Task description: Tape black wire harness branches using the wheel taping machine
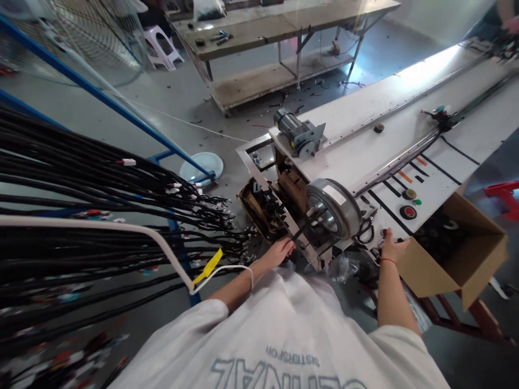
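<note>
My left hand [279, 252] is closed on the end of a black cable [300, 229] that runs up toward a large grey metal wheel [333, 208] at the end of a long white conveyor table [365, 156]. My right hand [391, 247] rests at the table's near edge beside the open cardboard box [462, 259]; its fingers curl over the edge and what they hold, if anything, is hidden. A red string circles that wrist. A white cord [227, 270] with a yellow tag loops round my left wrist.
A thick rack of black cables [101, 216] with connector ends fills the left side. A grey motor [298, 134] sits on the table's end. Red and green buttons [408, 208] lie near the wheel. A wooden workbench [263, 32] stands behind; another person's hand shows at the top right.
</note>
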`<state>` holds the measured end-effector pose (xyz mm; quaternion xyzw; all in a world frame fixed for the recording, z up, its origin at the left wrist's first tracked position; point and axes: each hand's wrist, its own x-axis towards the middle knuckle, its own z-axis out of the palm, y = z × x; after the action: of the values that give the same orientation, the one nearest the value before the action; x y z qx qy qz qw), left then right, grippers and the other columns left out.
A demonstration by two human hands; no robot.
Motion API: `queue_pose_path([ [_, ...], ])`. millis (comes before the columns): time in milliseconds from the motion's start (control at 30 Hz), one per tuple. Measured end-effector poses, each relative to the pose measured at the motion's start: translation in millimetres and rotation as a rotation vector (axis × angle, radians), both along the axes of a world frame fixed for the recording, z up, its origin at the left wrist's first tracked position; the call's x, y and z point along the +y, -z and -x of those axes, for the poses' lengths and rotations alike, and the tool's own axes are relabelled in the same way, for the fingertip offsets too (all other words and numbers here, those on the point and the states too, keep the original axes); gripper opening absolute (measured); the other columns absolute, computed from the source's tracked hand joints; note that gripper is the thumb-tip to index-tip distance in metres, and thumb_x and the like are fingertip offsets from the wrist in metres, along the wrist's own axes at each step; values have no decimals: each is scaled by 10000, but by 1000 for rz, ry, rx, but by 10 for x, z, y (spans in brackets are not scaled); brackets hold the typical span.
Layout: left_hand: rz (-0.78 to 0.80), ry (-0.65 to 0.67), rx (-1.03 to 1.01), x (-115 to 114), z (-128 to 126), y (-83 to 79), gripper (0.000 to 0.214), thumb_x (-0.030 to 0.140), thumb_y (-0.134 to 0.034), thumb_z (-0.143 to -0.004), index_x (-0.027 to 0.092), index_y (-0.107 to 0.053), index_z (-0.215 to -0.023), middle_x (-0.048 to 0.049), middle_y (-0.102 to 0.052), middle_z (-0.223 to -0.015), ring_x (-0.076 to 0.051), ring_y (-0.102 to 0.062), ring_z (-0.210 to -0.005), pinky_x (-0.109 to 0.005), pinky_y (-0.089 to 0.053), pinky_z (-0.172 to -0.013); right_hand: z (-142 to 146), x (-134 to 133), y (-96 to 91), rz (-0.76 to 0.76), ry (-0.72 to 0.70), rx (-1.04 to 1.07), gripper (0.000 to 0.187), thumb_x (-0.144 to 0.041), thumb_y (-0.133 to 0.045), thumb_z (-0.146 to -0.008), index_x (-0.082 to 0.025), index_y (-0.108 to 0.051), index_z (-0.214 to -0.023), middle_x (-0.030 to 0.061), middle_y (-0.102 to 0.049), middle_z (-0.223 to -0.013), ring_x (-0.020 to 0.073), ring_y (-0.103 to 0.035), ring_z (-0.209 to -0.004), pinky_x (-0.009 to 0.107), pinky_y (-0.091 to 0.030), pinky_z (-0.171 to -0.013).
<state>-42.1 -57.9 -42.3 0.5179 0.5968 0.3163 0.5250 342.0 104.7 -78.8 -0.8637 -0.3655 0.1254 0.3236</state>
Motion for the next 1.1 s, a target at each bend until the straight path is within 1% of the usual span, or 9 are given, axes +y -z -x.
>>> queue_pose_path([
  [267,-26,-84,36,268,-166,-53,448,559,-354,-925,182,-531,-761,7,-532,-662,-145,-491,-658,-273,-421,-682,-9,-7,21,20,-6,4,851,-594,-638,-737,-23,-422,-1330,294,-533,-1286,403,-517,-1198,504,-384,-1014],
  [400,-60,-107,42,415,-248,-68,424,498,-353,-942,170,-565,-778,0,-559,-651,-148,-517,-654,-265,-425,-662,-31,-6,43,17,1,11,894,-614,-643,-727,-21,-407,-1353,293,-530,-1287,402,-512,-1199,503,-385,-1015],
  [567,-123,-66,213,510,-216,-84,282,417,-524,-866,159,-619,-804,-17,-631,-714,-156,-563,-670,-255,-420,-658,-27,1,44,13,14,6,889,-624,-647,-725,-26,-420,-1343,295,-534,-1285,414,-521,-1184,519,-388,-1005],
  [700,4,213,323,411,17,103,203,357,-618,-771,175,-601,-682,1,-589,-624,-158,-544,-607,-247,-392,-607,-12,0,30,-2,11,13,834,-634,-603,-752,-42,-441,-1316,282,-551,-1266,400,-534,-1169,508,-393,-999],
  [767,54,282,338,306,156,222,154,324,-653,-728,181,-603,-698,-4,-608,-655,-171,-566,-635,-249,-402,-627,-8,-2,23,9,10,12,803,-637,-576,-773,-51,-449,-1308,275,-559,-1256,392,-543,-1160,501,-399,-994],
  [833,42,225,359,176,278,301,166,347,-638,-748,183,-614,-755,-24,-640,-722,-190,-594,-696,-259,-418,-665,-9,-4,22,18,-5,2,806,-629,-599,-759,-54,-448,-1304,274,-558,-1256,392,-543,-1162,497,-404,-989],
  [900,0,154,336,33,369,319,250,427,-573,-815,182,-618,-788,-34,-652,-745,-194,-600,-721,-264,-425,-683,-12,-4,25,18,-12,-8,838,-622,-646,-719,-53,-445,-1300,279,-555,-1258,399,-537,-1165,500,-403,-988],
  [1000,-38,98,252,-163,424,249,386,529,-468,-874,178,-609,-797,-13,-628,-686,-171,-572,-670,-255,-420,-661,-15,-4,28,7,7,2,863,-633,-662,-693,-58,-444,-1298,281,-559,-1250,402,-539,-1154,510,-402,-984],
  [1100,-47,45,223,-244,371,123,443,561,-393,-903,176,-595,-816,1,-601,-673,-155,-548,-655,-252,-419,-664,-7,-7,12,-1,7,3,882,-624,-666,-690,-51,-440,-1321,284,-546,-1272,406,-527,-1174,509,-387,-1004],
])
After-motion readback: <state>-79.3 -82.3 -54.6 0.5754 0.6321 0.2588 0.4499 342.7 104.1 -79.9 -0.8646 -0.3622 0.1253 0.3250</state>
